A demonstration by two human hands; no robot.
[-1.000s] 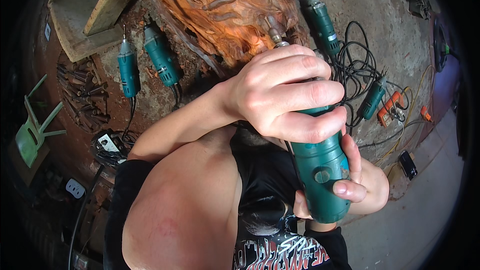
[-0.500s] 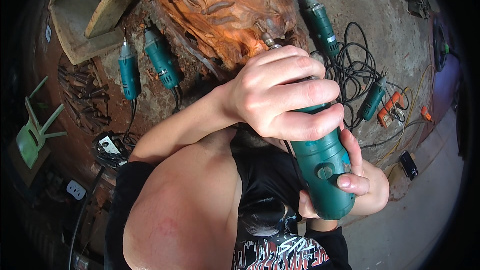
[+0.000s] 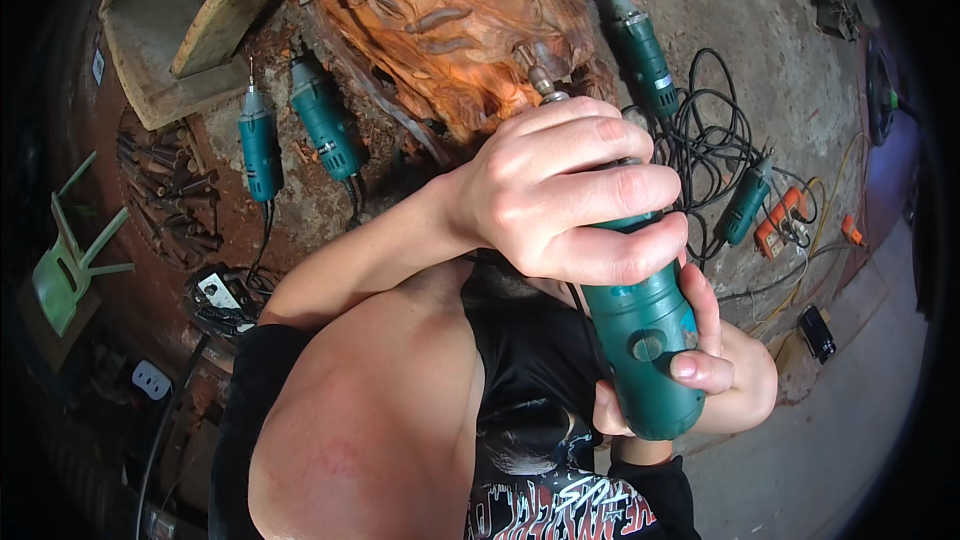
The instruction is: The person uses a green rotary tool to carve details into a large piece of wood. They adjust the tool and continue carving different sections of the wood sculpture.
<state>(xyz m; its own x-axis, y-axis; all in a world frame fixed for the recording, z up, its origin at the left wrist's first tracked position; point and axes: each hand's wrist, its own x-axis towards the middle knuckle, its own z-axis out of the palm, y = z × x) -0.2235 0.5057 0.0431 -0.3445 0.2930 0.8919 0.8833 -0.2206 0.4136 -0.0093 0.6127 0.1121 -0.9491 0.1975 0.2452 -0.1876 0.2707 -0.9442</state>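
Carved wood block (image 3: 420,20): large, orange-brown, rough ridged surface, filling the top centre of the view. Everything else is placed from it.

Concrete floor (image 3: 790,50): grey, stretching right of the block and down past it.

Left hand (image 3: 570,190): just below the block's lower right edge, forearm running in from the lower left across a bare shoulder. Fingers wrapped tight around the front half of the green die grinder (image 3: 640,330), knuckles up, thumb side toward the block.

Green die grinder: body angled from the block's lower edge down toward the lower right. Front half hidden under the left fingers; rear half showing below them. Its metal collet and bit (image 3: 533,65) stick out above the left hand and meet the block's surface, or sit just short of it; cannot tell which.

Right hand (image 3: 700,370): furthest from the block, cupped under and behind the grinder's rear end, fingers curled closed on the housing, thumb lying across its side.

Two spare green grinders (image 3: 295,130): lying side by side left of the block, bits pointing up.

Another green grinder (image 3: 635,40): right of the block, beside a tangle of black cable (image 3: 705,140).

Orange power strip (image 3: 785,225): further right, beyond the cable.
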